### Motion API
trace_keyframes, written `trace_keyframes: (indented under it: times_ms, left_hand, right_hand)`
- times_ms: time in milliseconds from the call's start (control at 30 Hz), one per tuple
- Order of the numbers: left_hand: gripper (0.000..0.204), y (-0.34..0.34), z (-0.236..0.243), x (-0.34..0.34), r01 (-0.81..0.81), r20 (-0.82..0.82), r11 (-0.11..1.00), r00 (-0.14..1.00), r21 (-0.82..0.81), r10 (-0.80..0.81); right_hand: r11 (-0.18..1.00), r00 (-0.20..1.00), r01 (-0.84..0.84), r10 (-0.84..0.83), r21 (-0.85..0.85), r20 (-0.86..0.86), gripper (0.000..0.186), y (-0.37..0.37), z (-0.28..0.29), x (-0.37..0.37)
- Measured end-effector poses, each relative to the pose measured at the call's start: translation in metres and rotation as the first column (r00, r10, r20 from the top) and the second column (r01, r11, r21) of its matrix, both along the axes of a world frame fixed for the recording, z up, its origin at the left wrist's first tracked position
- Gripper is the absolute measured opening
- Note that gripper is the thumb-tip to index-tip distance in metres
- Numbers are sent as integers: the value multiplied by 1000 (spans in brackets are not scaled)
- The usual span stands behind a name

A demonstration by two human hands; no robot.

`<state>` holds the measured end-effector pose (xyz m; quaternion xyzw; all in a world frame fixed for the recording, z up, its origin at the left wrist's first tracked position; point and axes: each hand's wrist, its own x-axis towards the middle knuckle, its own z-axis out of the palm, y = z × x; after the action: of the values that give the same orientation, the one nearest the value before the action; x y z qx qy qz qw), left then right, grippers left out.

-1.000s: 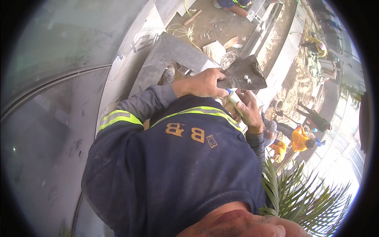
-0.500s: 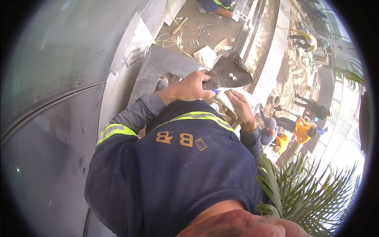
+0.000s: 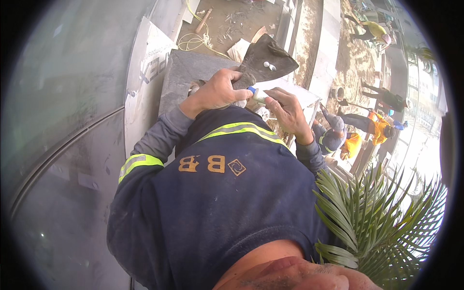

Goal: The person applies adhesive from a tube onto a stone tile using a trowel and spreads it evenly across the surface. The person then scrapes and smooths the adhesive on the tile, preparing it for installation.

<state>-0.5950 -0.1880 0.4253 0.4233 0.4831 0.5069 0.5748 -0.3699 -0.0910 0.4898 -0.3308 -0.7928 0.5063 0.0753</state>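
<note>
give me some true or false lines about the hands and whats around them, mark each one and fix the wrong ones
1. The right hand holds a pale tube. True.
2. The tube has a red cap. False: the cap-like end is blue.
3. The left hand grips the narrow end of a dark flat piece. True.
4. Both hands wear gloves. False: both are bare.
5. Two small white dabs show on the dark flat piece. True.
6. Green palm leaves fill the upper left of the view. False: the palm leaves are at the lower right.
</note>
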Motion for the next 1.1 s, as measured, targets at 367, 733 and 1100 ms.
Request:
trace_keyframes:
  times_ms: [367, 733, 1100]
  left_hand:
    - [34, -8, 7, 4, -25, 5, 989, 1000, -144, 26]
    - [37, -10, 19, 5, -108, -110, 988, 989, -112, 96]
    - [36, -10, 10, 14, -168, -96, 984, 982, -57, 162]
  right_hand:
    - [982, 997, -14, 29, 190, -77, 50, -10, -17, 10]
    - [992, 988, 124, -124, -11, -96, 73, -5, -20, 15]
    - [915, 993, 39, 10, 402, -117, 55, -12, -20, 3]
